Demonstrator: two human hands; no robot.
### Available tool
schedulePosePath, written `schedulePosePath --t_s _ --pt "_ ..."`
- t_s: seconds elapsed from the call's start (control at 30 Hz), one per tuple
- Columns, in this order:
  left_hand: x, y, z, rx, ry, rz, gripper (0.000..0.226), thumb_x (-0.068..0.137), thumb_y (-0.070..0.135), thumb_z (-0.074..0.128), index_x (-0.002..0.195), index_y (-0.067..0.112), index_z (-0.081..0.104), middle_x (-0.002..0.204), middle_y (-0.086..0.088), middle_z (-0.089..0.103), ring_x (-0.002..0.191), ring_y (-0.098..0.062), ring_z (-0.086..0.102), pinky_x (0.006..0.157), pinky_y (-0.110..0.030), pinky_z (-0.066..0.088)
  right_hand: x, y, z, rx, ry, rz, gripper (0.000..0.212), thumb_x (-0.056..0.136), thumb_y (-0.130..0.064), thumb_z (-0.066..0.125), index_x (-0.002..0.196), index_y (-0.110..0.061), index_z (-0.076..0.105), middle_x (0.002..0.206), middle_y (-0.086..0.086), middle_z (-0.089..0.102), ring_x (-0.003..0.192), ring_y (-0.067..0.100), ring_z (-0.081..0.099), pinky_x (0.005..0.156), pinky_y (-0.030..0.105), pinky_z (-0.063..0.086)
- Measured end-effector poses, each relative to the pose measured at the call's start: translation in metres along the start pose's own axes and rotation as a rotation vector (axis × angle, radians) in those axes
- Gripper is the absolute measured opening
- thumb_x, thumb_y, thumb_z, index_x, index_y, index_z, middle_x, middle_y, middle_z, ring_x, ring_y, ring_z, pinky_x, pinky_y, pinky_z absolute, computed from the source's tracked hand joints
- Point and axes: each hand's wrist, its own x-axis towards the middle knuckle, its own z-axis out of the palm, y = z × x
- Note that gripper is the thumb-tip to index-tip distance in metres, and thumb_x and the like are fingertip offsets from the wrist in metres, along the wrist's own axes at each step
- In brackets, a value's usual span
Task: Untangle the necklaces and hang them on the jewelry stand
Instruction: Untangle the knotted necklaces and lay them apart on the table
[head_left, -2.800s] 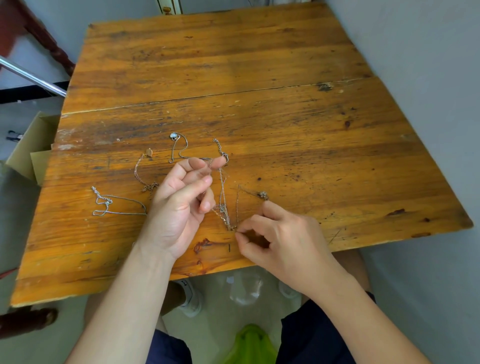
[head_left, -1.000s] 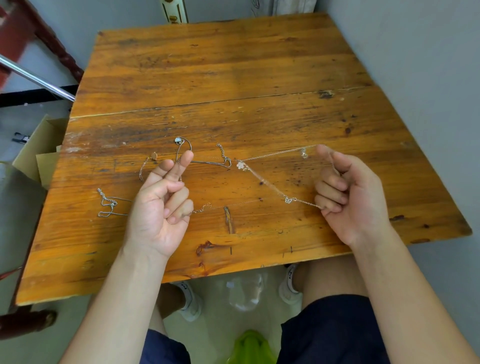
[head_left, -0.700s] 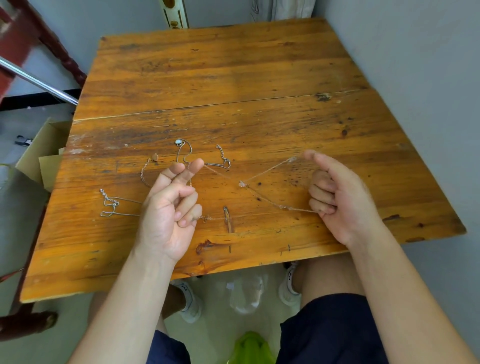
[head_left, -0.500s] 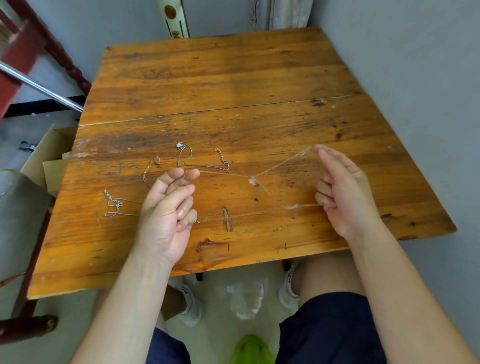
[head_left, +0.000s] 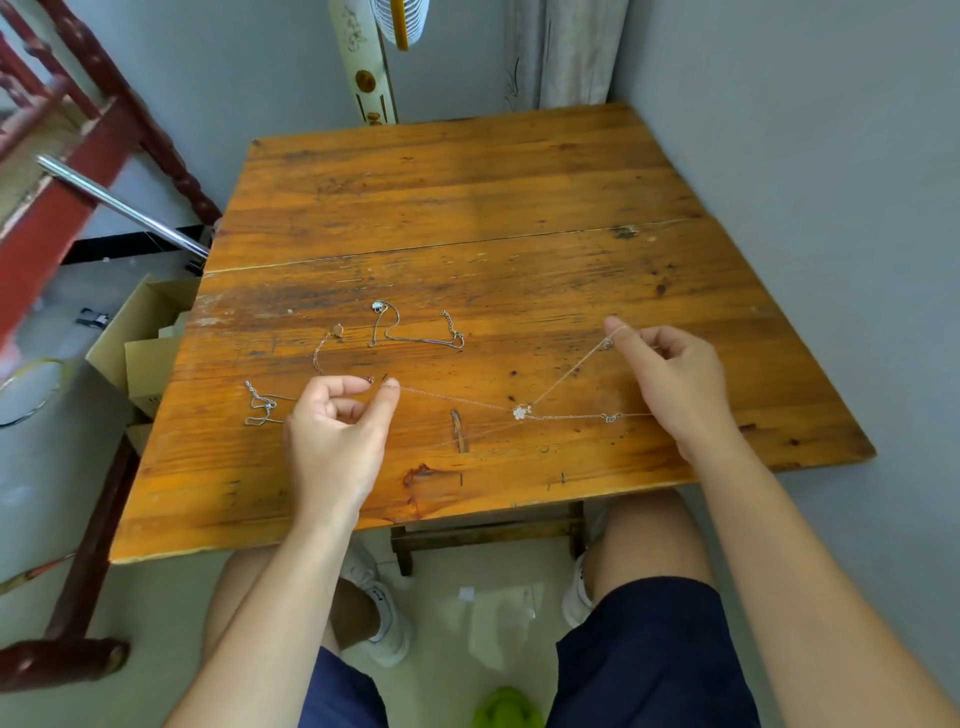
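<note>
Stretching the flower-charm necklace (head_left: 521, 412) taut above the table (head_left: 467, 176), slack a half-sec ago: L hand (head_left: 337, 436) & R hand (head_left: 675, 384) each pinch its chain, apparently clear of other necklaces (head_left: 415, 335); stand unseen.

No readable text, label or number anywhere (only floral ornament on the white post (head_left: 358, 57))

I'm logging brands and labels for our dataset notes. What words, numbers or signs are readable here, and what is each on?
No text is readable.
White sneaker: small dark mark, too blurred to read.
Cardboard box: dark speck, too small to read.
Flower-charm necklace and wooden table: no lettering visible.
</note>
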Motion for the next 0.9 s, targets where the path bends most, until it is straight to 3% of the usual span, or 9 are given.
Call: schedulePosePath --t_s 0.17,0.33,0.53,0.63,0.7,0.83,0.9 --pt "-0.002 -0.002 0.000 0.177 0.004 0.082 0.029 0.080 0.054 0.069 0.090 0.028 0.063 0.073 -0.001 0.066 0.069 -0.021 0.064 0.064 -0.038 0.053 -0.003 0.001 0.000 -0.074 -0.026 -0.003 0.039 0.080 -0.063 0.068 0.079 -0.023 0.069 0.079 -0.011 0.067 0.089 0.014 0.061 0.086 0.041 0.049" --pt "-0.004 0.004 0.008 0.344 -0.028 0.143 0.026 0.082 0.052 0.067 0.090 0.028 0.061 0.074 0.005 0.060 0.072 -0.018 0.060 0.063 -0.035 0.050 -0.002 0.004 -0.004 -0.201 -0.045 -0.044 0.023 0.084 -0.050 0.069 0.095 -0.030 0.068 0.075 -0.007 0.059 0.071 0.013 0.056 0.066 0.032 0.045" --pt "-0.001 0.001 0.018 0.457 -0.061 0.274 0.016 0.081 0.041 0.068 0.091 0.031 0.060 0.085 0.011 0.058 0.089 -0.021 0.056 0.072 -0.037 0.048 0.000 0.003 0.000 -0.213 -0.077 -0.127 0.019 0.088 -0.038 0.070 0.106 -0.032 0.068 0.081 -0.010 0.062 0.073 0.008 0.057 0.071 0.028 0.048" --pt "-0.003 0.000 0.023 0.592 -0.099 0.326 0.028 0.078 0.035 0.068 0.105 0.031 0.061 0.111 0.007 0.054 0.112 -0.023 0.046 0.090 -0.040 0.033 -0.002 0.003 -0.001 -0.318 -0.103 -0.220 0.027 0.090 -0.035 0.067 0.117 -0.031 0.067 0.096 -0.011 0.065 0.084 0.005 0.059 0.076 0.023 0.046" --pt "-0.008 0.001 0.028 0.623 -0.147 0.398 0.040 0.073 0.037 0.062 0.113 0.031 0.060 0.121 0.007 0.049 0.121 -0.021 0.037 0.092 -0.038 0.025 -0.005 0.006 -0.002 -0.440 -0.080 -0.324 0.031 0.091 -0.035 0.067 0.122 -0.030 0.067 0.110 -0.008 0.062 0.097 0.008 0.059 0.083 0.027 0.047" --pt "-0.017 0.004 0.039 0.523 -0.302 0.539 0.039 0.078 0.037 0.059 0.114 0.025 0.066 0.113 0.006 0.052 0.112 -0.016 0.040 0.094 -0.036 0.035 -0.016 0.012 -0.002 -0.575 0.005 -0.484 0.030 0.089 -0.032 0.068 0.118 -0.026 0.072 0.115 0.001 0.060 0.111 0.020 0.055 0.091 0.046 0.050" --pt "-0.019 0.005 0.045 0.526 -0.385 0.631 0.034 0.083 0.041 0.062 0.111 0.025 0.070 0.104 0.007 0.056 0.103 -0.013 0.042 0.088 -0.034 0.039 -0.021 0.015 -0.001 -0.563 -0.025 -0.516 0.026 0.088 -0.031 0.070 0.113 -0.026 0.075 0.109 0.000 0.059 0.107 0.018 0.055 0.084 0.038 0.050"
